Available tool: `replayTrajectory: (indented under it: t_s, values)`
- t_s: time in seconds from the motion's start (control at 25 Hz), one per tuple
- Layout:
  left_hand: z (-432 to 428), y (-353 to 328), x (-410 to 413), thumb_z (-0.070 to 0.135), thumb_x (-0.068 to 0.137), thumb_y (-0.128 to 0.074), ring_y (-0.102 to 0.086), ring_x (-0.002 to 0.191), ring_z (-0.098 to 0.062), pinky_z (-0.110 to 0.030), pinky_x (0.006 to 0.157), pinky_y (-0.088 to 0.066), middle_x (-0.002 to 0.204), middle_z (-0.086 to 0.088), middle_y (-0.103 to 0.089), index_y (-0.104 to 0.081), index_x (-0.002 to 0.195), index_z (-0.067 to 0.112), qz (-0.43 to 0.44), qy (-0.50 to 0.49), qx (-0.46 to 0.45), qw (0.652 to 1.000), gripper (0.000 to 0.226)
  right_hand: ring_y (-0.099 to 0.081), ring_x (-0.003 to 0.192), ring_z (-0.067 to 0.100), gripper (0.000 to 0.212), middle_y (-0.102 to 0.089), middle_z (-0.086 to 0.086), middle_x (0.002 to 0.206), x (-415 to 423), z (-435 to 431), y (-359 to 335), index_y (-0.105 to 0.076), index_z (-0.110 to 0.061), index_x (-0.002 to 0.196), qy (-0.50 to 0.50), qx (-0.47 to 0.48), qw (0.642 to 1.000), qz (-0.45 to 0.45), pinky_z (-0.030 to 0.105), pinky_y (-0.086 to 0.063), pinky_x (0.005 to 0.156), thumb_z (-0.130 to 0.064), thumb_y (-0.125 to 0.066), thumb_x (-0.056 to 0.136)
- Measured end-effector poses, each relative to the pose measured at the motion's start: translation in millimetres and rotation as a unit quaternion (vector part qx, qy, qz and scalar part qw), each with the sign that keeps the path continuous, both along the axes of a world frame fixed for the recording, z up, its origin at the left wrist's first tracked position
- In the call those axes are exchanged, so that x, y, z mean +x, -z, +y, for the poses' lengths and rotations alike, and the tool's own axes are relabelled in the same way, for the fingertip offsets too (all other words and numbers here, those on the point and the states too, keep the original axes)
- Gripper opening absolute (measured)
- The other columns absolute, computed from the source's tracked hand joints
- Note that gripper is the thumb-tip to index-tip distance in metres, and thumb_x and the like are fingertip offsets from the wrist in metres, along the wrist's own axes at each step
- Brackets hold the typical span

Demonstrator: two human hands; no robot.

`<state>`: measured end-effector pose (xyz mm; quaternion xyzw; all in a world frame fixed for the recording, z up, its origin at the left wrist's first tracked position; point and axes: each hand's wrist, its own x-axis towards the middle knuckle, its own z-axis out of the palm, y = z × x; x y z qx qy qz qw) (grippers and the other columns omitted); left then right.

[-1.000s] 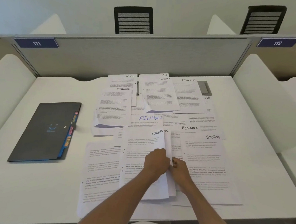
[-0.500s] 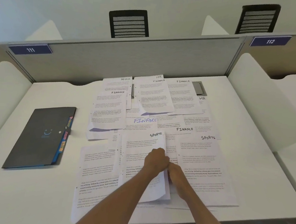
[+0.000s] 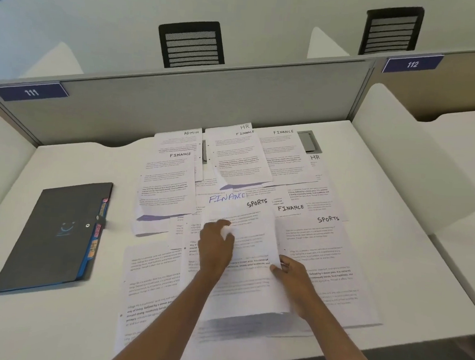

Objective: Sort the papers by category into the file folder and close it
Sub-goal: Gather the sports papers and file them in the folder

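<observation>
Printed papers labelled SPORTS, FINANCE, HR and ADMIN lie overlapping across the middle of the white desk (image 3: 52,321). My left hand (image 3: 215,248) and my right hand (image 3: 291,279) hold a small stack of SPORTS sheets (image 3: 254,243), lifted slightly off the pile, left fingers gripping its left side and right fingers at its right edge. Another SPORTS sheet (image 3: 318,253) lies flat to the right. A dark grey file folder (image 3: 55,237) with coloured tabs along its right edge lies shut at the left of the desk, apart from both hands.
A grey partition (image 3: 180,100) with labels 111 and 112 closes the back of the desk. White side dividers (image 3: 406,163) stand on both sides. Two black chairs (image 3: 191,44) stand behind the partition. A grey cable hatch (image 3: 308,142) sits at the back.
The SPORTS stack has been raised and shifted up and right, now covering part of the blue FINANCE heading. My left hand moved onto the stack's left side; my right hand holds its right edge.
</observation>
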<state>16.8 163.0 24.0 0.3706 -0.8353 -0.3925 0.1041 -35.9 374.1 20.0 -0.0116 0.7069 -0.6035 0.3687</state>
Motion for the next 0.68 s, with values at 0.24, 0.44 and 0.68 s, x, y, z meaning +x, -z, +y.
replayTrajectory:
  t_s: [0.24,0.44,0.68]
  values:
    - [-39.2,10.1,12.1,0.029,0.102,-0.063,-0.056,0.139,-0.030,-0.057,0.118,-0.044,0.154,-0.004,-0.055,-0.051,0.152,0.017,0.003,-0.101,0.298,0.949,0.052,-0.075,0.104,0.023,0.026,-0.078,-0.001,0.115,-22.7,16.4,0.6,-0.069,-0.018,0.125,0.054,-0.031,0.998,-0.029,0.047,-0.060,0.094,-0.011,-0.061,0.101]
    - [-39.3,16.9,18.0,0.007,0.101,-0.066,-0.078,0.103,-0.031,-0.054,0.099,-0.060,0.111,-0.006,-0.082,-0.078,0.110,0.008,0.022,-0.059,0.406,0.912,0.015,-0.075,0.100,0.018,0.022,-0.078,-0.002,0.113,-27.5,14.6,5.4,-0.070,-0.018,0.120,0.063,0.032,0.997,0.018,0.035,-0.063,0.086,-0.011,-0.061,0.100]
    - [-48.4,52.8,25.9,0.001,0.098,-0.069,-0.076,0.103,-0.037,-0.058,0.098,-0.059,0.113,-0.015,-0.080,-0.077,0.108,0.004,0.013,-0.088,0.421,0.903,0.013,-0.067,0.106,0.026,0.024,-0.070,0.008,0.116,-37.4,38.9,9.8,-0.069,-0.010,0.115,0.155,0.250,0.927,0.231,0.026,-0.053,0.081,-0.013,-0.071,0.091]
